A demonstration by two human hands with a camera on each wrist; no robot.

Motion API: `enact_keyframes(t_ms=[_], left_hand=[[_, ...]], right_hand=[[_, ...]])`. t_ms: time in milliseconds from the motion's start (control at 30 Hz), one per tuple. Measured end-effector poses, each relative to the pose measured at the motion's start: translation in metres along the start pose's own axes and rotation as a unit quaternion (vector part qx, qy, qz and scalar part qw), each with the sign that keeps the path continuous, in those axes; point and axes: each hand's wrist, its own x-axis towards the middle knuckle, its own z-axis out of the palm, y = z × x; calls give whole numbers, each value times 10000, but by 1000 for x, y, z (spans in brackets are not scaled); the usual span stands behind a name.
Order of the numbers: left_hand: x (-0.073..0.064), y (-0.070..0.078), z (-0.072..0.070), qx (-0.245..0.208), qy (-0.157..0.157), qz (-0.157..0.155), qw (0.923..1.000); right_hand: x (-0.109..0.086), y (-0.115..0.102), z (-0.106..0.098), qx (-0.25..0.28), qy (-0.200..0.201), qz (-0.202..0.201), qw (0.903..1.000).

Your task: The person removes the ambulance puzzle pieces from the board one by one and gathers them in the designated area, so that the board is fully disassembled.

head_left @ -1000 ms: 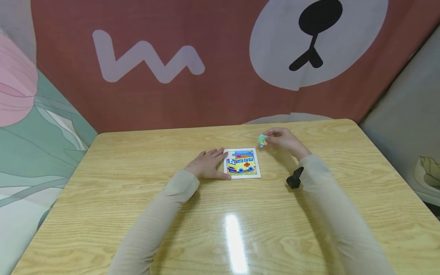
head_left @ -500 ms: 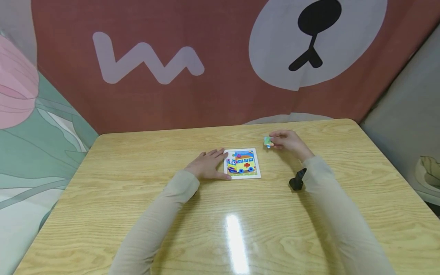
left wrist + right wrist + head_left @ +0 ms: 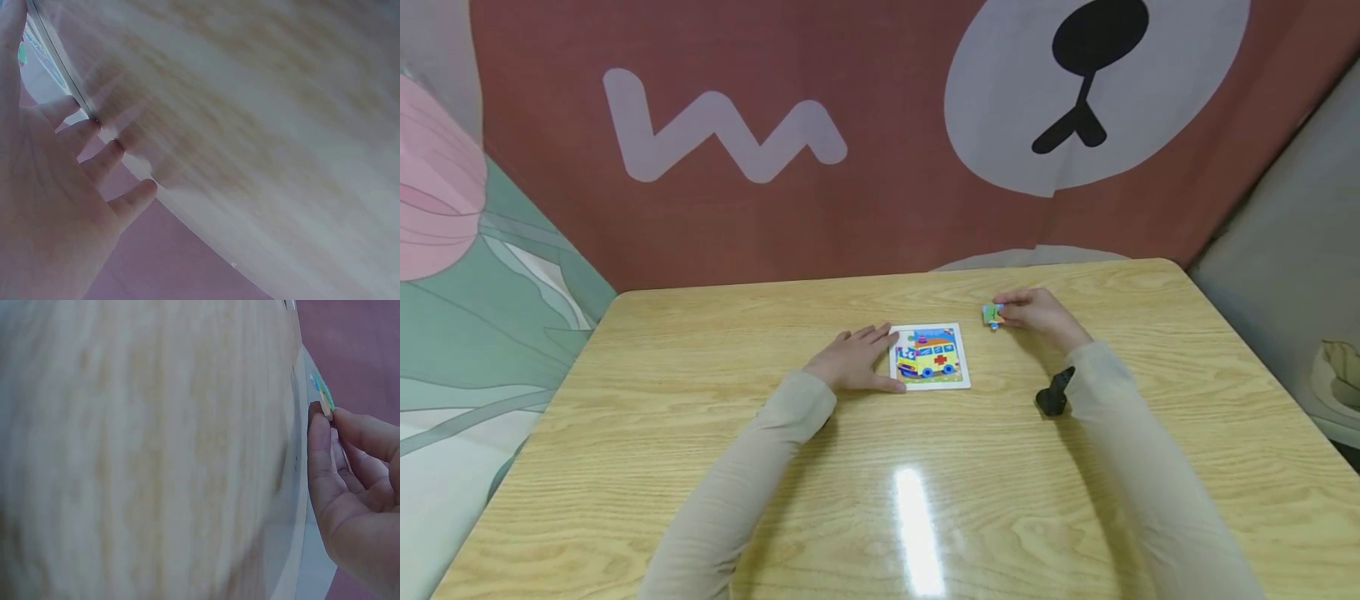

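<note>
A small square jigsaw puzzle (image 3: 928, 357) with a white border lies on the table, showing a yellow ambulance with a red cross. Its upper left part shows plain white, with no picture there. My left hand (image 3: 853, 360) rests at the puzzle's left edge, fingers spread and fairly straight; in the left wrist view the fingertips (image 3: 147, 187) touch the tabletop. To the right of the puzzle and a little behind it, my right hand (image 3: 1037, 314) pinches a green and blue puzzle piece (image 3: 992, 315) between thumb and fingers. The right wrist view shows this puzzle piece (image 3: 323, 397) edge-on, above the table.
The wooden table (image 3: 700, 467) spans the view, with a bright light reflection near its front. Behind it hangs a reddish-brown cloth (image 3: 880, 225) with a cartoon print. A black device (image 3: 1055, 393) sits at my right wrist.
My right hand has shifted right and slightly toward me with the puzzle piece, away from the puzzle. The piece has turned a little. My left hand and the puzzle have stayed in place.
</note>
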Motion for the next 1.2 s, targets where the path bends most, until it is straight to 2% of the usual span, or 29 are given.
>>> enact_keyframes(t_ms=[167,300,567,900,1200], left_hand=[[0,0,0,2,16,-7,10000],[1,0,1,25,25,-7,10000],[2,-1,1,44,14,8,10000],[0,-1,0,-16,-23,-45,10000],[0,0,0,1,-33,-59,10000]], right_hand=[[1,0,-1,250,-58,137,9996],[2,1,-1,73,-56,185,9998],[2,2,-2,-417,-31,-12,9991],[1,-4,2,-698,16,-32,9976],[1,-3,0,-685,-103,-109,9975]])
